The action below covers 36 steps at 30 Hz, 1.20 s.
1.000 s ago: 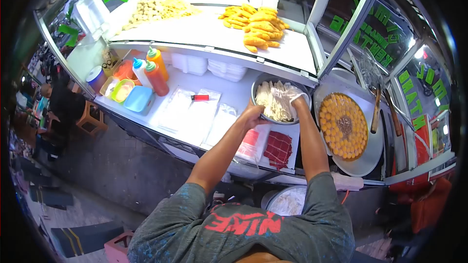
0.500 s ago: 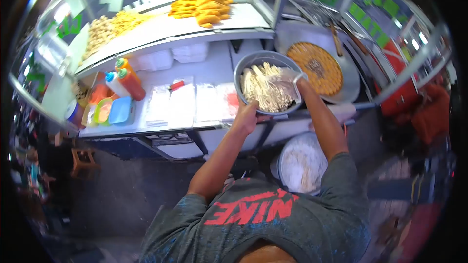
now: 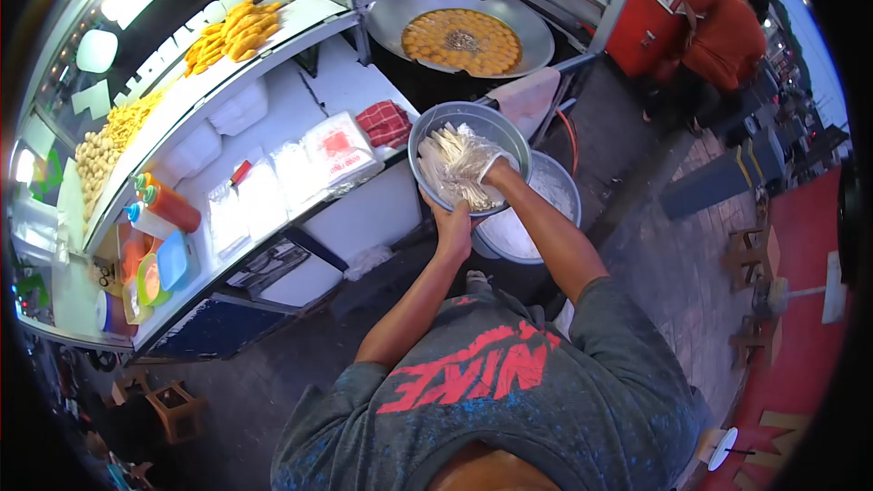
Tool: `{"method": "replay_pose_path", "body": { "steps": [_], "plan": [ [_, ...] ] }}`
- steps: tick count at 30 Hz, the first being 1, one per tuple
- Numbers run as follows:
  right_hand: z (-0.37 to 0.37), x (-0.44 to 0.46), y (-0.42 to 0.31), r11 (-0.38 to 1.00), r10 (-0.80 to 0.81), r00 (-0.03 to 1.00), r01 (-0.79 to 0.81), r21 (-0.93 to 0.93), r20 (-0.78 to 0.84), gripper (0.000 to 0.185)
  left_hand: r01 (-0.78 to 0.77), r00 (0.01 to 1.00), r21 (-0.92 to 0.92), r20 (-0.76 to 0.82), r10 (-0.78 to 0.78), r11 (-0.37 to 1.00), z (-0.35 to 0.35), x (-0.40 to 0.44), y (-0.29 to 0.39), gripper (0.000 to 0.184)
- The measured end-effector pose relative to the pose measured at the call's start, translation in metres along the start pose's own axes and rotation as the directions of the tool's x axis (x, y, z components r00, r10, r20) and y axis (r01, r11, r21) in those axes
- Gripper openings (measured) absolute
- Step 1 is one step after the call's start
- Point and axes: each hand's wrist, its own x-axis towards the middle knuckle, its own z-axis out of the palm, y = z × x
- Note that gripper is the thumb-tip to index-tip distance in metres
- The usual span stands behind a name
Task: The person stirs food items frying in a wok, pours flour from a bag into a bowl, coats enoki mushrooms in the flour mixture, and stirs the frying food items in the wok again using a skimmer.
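Note:
A grey plastic bowl (image 3: 520, 147) of pale enoki mushrooms (image 3: 443, 162) is held in front of me, over the counter's front edge. My left hand (image 3: 455, 227) grips its near side from below, fingers closed on the wall. Inside the bowl, my right hand (image 3: 486, 168) wears a clear plastic glove and is closed over a bunch of the mushrooms; the glove and mushrooms partly hide its fingertips. Beneath and right of the bowl stands a tub of white powder (image 3: 550, 189), partly covered by it.
A wide wok (image 3: 386, 20) holds a ring of frying food in oil. On the counter (image 3: 291, 95) are plastic packets (image 3: 341, 147), a red checked cloth (image 3: 384, 123) and sauce bottles (image 3: 171, 206). Fried pieces (image 3: 238, 29) lie on the upper shelf. A person in orange (image 3: 727, 36) is at the back right.
My view has turned right, and the bowl has moved from the counter and wok toward the powder tub. My gloved right hand has shifted from the bowl's right rim deeper into the mushrooms.

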Motion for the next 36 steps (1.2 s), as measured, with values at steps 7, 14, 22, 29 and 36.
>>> {"method": "replay_pose_path", "body": {
  "steps": [7, 14, 22, 29, 36],
  "plan": [
    [-0.030, -0.074, 0.036, 0.549, 0.064, 0.959, -0.265, 0.793, 0.276, 0.067, 0.031, 0.996, 0.038, 0.080, -0.034, 0.999, -0.024, -0.018, -0.056, 0.067],
    [-0.049, -0.080, 0.061, 0.954, 0.113, 0.992, -0.124, 0.272, 0.057, 0.062, 0.081, 0.994, 0.020, 0.068, -0.083, 0.996, -0.004, -0.040, -0.106, 0.077],
    [-0.083, -0.126, 0.032, 0.983, 0.081, 0.996, -0.073, 0.168, -0.037, 0.065, 0.084, 0.994, 0.021, 0.074, -0.086, 0.996, 0.022, -0.045, -0.131, 0.070],
    [0.013, -0.132, 0.059, 0.999, 0.021, 0.998, -0.023, -0.029, -0.065, 0.053, -0.133, 0.990, 0.127, 0.065, 0.126, 0.983, 0.036, -0.031, -0.152, 0.074],
    [-0.025, -0.128, 0.093, 0.939, -0.329, 0.938, 0.313, 0.143, 0.109, 0.049, 0.036, 0.999, -0.006, 0.035, -0.036, 0.999, 0.038, -0.036, -0.135, 0.068]
  ]
}}
